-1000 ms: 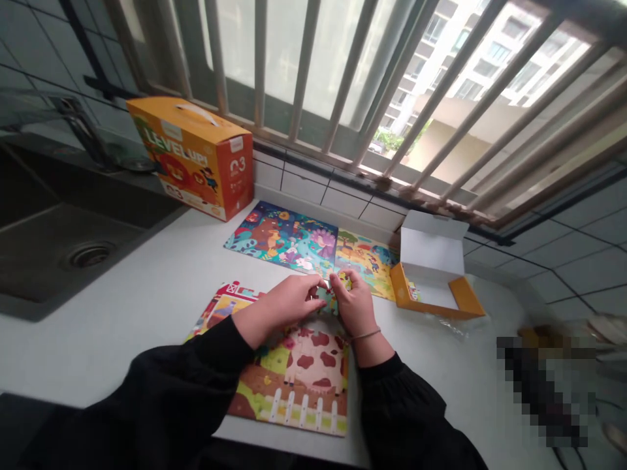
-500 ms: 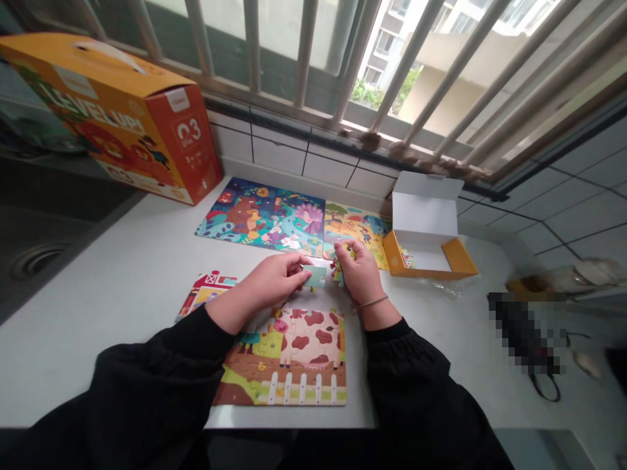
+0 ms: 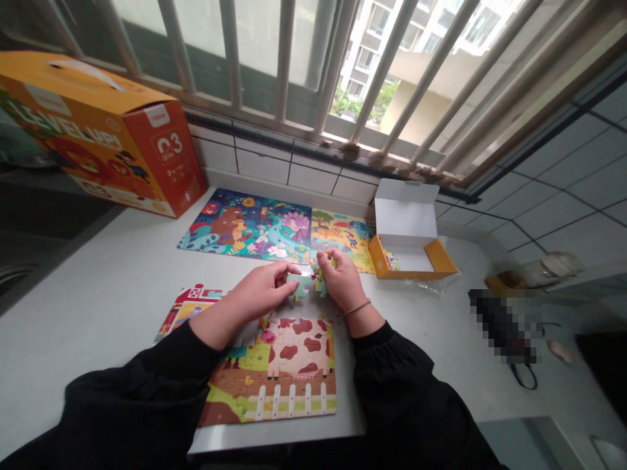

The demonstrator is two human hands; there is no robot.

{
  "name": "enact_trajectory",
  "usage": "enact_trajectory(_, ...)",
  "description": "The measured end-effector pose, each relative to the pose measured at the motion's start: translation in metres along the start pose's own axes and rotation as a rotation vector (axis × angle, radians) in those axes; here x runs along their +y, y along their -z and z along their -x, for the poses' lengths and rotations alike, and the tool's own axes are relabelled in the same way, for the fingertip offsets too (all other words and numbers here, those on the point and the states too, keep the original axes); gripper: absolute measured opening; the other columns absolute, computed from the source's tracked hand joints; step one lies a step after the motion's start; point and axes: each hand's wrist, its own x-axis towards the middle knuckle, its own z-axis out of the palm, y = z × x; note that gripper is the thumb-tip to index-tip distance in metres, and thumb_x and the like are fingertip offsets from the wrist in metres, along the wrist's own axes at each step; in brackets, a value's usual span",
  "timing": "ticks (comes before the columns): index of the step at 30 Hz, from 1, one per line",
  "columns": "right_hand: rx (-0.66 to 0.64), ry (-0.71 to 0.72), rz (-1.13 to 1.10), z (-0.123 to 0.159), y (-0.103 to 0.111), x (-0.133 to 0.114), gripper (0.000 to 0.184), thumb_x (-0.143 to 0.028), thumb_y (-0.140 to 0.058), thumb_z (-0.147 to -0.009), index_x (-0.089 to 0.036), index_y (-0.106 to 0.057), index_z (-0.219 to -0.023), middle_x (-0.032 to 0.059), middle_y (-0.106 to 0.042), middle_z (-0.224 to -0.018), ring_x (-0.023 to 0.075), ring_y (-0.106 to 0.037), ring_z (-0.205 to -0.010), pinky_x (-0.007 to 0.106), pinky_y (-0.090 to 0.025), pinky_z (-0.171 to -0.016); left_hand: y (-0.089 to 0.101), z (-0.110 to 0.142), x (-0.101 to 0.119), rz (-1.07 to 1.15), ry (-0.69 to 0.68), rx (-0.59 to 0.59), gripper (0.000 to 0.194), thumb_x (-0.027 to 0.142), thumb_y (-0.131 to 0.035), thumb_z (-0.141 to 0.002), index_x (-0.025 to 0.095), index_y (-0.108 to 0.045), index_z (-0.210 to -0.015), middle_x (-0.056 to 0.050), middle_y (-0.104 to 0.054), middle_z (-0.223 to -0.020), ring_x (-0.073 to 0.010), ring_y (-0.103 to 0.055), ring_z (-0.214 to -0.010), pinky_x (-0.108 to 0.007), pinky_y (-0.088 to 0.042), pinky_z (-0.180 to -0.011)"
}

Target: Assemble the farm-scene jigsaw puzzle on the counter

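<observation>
Between thumb and fingers, my left hand (image 3: 267, 287) pinches a pale green jigsaw puzzle piece (image 3: 300, 286). My right hand (image 3: 337, 277) grips another jigsaw puzzle piece (image 3: 320, 279), green and yellow with a bit of red. The two pieces are held close together, edge to edge, above the counter; whether they touch I cannot tell. Below them lies a partly assembled puzzle (image 3: 294, 365) showing a spotted cow and a white fence. A smaller joined section (image 3: 193, 303) with a red barn lies left of it, partly covered by my left forearm.
A dark blue animal puzzle (image 3: 245, 225) and a yellow one (image 3: 343, 238) lie along the tiled wall. An opened orange box (image 3: 416, 261) with some pieces inside stands at the right, beside clear plastic. A large orange carton (image 3: 102, 137) stands at the back left.
Both hands have brought their puzzle pieces closer together, and the left piece has tilted a little. The whole view has shifted slightly, so the scene sits lower and further left.
</observation>
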Motion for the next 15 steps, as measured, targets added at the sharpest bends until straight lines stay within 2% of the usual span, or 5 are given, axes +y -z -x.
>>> enact_trajectory(4,-0.001,-0.003,-0.114,0.0035,-0.0036,-0.0088,0.048,-0.072,-0.06,-0.099,-0.024,-0.065,-0.094,0.0012,-0.075,-0.077,0.0183,-0.068,-0.069,0.029,-0.053,-0.069,-0.0015,-0.0019,0.004,-0.086,0.001,-0.031,0.046,0.054,-0.067,-0.094,0.019,-0.074,-0.123,-0.002,-0.067,-0.082,-0.0199,-0.059,-0.071,-0.032,-0.04,-0.069)
enact_trajectory(8,0.047,-0.046,-0.246,0.0029,-0.0047,-0.0091,0.05,-0.074,-0.06,-0.098,-0.024,-0.063,-0.098,0.0012,-0.075,-0.077,0.0183,-0.07,-0.066,0.028,-0.054,-0.065,-0.0021,-0.0029,0.0036,-0.137,0.051,0.013,0.046,0.056,-0.065,-0.094,0.018,-0.074,-0.118,-0.003,-0.071,-0.087,-0.0213,-0.061,-0.074,-0.033,-0.041,-0.071)
enact_trajectory(13,0.089,-0.031,-0.218,0.0015,-0.0075,-0.0021,0.054,-0.076,-0.063,-0.095,-0.023,-0.064,-0.089,-0.0018,-0.067,-0.074,0.0154,-0.059,-0.065,0.027,-0.048,-0.064,-0.0064,-0.0026,0.0014,-0.068,0.07,-0.038,0.051,0.062,-0.066,-0.093,0.02,-0.073,-0.122,0.0,-0.065,-0.078,-0.0198,-0.056,-0.067,-0.032,-0.038,-0.066)
enact_trajectory(15,0.092,-0.019,-0.153,0.003,-0.0097,-0.0025,0.054,-0.076,-0.064,-0.095,-0.023,-0.065,-0.087,-0.0035,-0.062,-0.071,0.0142,-0.053,-0.063,0.027,-0.043,-0.063,-0.0101,-0.0022,0.0038,-0.027,0.045,-0.07,0.05,0.063,-0.067,-0.092,0.019,-0.072,-0.116,0.0,-0.062,-0.076,-0.0199,-0.054,-0.068,-0.033,-0.038,-0.067)
